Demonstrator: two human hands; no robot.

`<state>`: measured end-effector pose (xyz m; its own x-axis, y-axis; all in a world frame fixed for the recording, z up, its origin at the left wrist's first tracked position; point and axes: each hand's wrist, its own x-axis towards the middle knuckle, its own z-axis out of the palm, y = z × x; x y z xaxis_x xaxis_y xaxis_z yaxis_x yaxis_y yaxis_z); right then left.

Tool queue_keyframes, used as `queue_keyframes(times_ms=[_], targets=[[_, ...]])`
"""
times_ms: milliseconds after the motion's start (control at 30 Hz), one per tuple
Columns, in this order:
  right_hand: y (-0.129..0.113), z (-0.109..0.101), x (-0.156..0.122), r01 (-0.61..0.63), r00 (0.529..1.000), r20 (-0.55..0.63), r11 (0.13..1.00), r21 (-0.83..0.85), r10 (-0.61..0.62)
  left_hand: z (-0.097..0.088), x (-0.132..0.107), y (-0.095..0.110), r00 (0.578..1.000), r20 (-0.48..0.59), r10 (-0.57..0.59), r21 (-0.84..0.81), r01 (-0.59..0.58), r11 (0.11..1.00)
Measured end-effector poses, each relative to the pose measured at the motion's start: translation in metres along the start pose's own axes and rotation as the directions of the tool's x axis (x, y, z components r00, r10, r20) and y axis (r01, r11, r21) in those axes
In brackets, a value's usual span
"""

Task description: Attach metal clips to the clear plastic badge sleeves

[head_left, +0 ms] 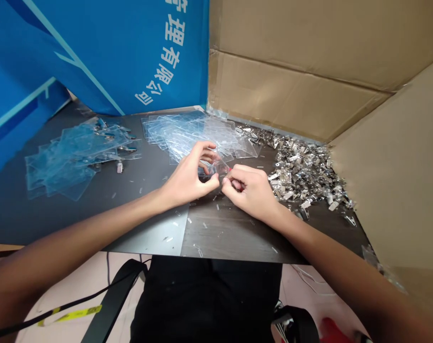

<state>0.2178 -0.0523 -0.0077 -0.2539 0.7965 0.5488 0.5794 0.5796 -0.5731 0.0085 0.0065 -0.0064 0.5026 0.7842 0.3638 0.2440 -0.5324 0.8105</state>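
Cardboard sheets (295,62) are standing at upper right and a blue banner (95,52) is hanging at upper left. A dark table (145,228) is carrying a stack of clear sleeves (191,133) at top centre, a second stack of clear sleeves (73,162) at left and a heap of metal clips (302,171) at right. The left hand (189,174) and right hand (248,190) are meeting at centre, their fingertips clamping a small clear plastic piece (216,169), whose long axis is running roughly sideways, though its exact direction is hard to tell. Tiny clear bits (205,225) are lying below the hands.
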Motion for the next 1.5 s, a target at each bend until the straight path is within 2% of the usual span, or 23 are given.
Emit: queue_keyframes(times_ms=[100,200,367,467,600,733,833,1000,1167,1300,1367,1500], targets=[[-0.005,-0.001,0.000,-0.059,0.998,0.035,0.998,0.025,0.058,0.003,-0.002,0.000,1.000,0.003,-0.002,0.023,0.002,1.000],[-0.008,-0.005,0.001,-0.141,0.987,0.107,0.975,0.171,0.124,0.004,-0.002,-0.001,1.000,-0.016,-0.002,-0.003,0.002,1.000],[-0.003,-0.007,0.001,-0.303,0.950,0.202,0.867,0.395,0.240,-0.004,0.006,-0.006,0.994,-0.055,-0.093,-0.231,0.078,0.970],[0.002,-0.004,0.001,-0.345,0.937,0.222,0.809,0.476,0.269,-0.008,0.009,-0.006,0.988,-0.052,-0.146,-0.317,0.122,0.941],[0.003,-0.002,0.002,-0.351,0.934,0.261,0.774,0.527,0.246,-0.007,0.009,-0.003,0.982,0.042,-0.186,-0.397,0.187,0.898],[0.004,-0.001,0.001,-0.426,0.903,0.314,0.716,0.553,0.295,-0.006,0.009,-0.002,0.975,0.122,-0.186,-0.476,0.222,0.851],[0.007,-0.003,0.000,-0.470,0.883,0.286,0.707,0.528,0.373,-0.006,0.009,-0.002,0.967,0.115,-0.227,-0.494,0.254,0.831],[0.012,-0.006,0.001,-0.528,0.841,0.231,0.646,0.552,0.490,-0.006,0.009,0.004,0.942,0.093,-0.322,-0.514,0.323,0.795],[0.015,-0.004,0.003,-0.571,0.820,0.272,0.704,0.422,0.503,-0.005,0.010,0.007,0.921,0.079,-0.382,-0.516,0.365,0.775],[0.016,-0.005,0.003,-0.505,0.854,0.324,0.795,0.335,0.407,-0.004,0.009,0.006,0.905,0.090,-0.416,-0.523,0.399,0.753],[0.018,-0.006,0.002,-0.467,0.870,0.336,0.819,0.333,0.360,-0.005,0.009,0.004,0.897,0.107,-0.428,-0.528,0.416,0.740],[0.022,-0.004,-0.002,-0.441,0.887,0.331,0.800,0.407,0.321,-0.005,0.008,0.001,0.885,0.133,-0.446,-0.537,0.442,0.718]])
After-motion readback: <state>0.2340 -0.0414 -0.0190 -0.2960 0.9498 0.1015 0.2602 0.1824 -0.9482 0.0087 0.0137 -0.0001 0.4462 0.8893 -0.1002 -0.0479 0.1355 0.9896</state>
